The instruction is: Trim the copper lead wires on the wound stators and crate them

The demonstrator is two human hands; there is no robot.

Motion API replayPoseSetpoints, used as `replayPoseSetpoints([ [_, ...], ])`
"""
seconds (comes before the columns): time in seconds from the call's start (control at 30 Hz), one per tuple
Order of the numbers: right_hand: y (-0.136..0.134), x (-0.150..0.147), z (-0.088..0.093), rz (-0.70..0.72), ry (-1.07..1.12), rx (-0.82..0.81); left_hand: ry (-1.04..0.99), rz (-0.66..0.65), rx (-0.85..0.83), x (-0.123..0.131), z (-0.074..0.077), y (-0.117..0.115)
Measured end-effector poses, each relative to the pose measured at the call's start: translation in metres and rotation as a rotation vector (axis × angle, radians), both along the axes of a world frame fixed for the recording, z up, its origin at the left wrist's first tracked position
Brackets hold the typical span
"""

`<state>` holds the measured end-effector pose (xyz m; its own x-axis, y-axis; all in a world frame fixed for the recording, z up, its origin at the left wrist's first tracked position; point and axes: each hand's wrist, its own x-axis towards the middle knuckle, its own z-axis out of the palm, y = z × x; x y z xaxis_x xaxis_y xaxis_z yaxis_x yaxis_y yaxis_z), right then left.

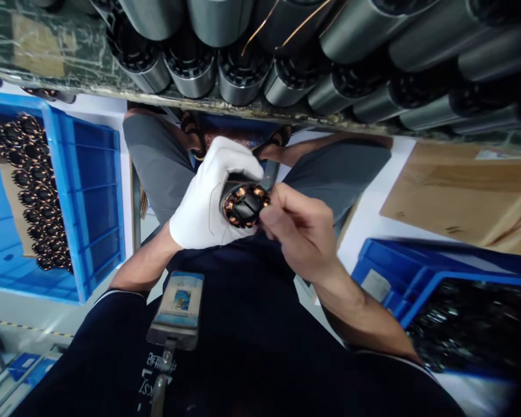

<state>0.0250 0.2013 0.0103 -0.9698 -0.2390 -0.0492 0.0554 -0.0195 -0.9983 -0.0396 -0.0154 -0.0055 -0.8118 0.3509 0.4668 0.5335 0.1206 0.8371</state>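
My left hand (206,200), in a white glove, is wrapped around a motor stator (246,207) in front of my lap. The stator's end faces up toward me, showing a ring of copper windings around a dark core. My bare right hand (306,231) is closed in a pinch at the stator's right rim. Thumb and finger press together there, slightly blurred, and whatever lies between them is too small to make out. Thin strands of wire seem to hang near the glove below the stator.
A worn bench edge (82,81) crosses the top, bearing rows of metal cylinders (195,78); loose copper wires stick out among them. On the left stands a blue crate (98,197) with copper-wound parts (39,197). To the right are a cardboard box (455,197) and a blue bin (382,260) of dark parts.
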Motion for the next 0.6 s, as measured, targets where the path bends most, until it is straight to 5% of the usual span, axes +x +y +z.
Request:
replayPoseSetpoints([
  [0.07,-0.003,-0.001,-0.006,0.007,0.037,-0.106,-0.073,-0.078,-0.008,0.006,0.002,-0.003],
  [0.17,-0.009,0.006,-0.014,0.052,0.032,-0.218,-0.551,-0.211,0.225,0.019,0.007,0.0],
  [0.3,-0.008,0.017,-0.016,0.001,0.167,0.064,-1.161,-0.29,0.613,0.032,0.005,0.02],
  [0.4,-0.005,0.015,-0.015,-0.167,0.419,0.211,-1.265,-0.19,0.709,0.035,-0.007,0.035],
  [0.6,-0.017,-0.004,-0.014,-0.128,0.434,-0.089,-1.277,-0.178,0.566,0.035,-0.029,0.03],
])
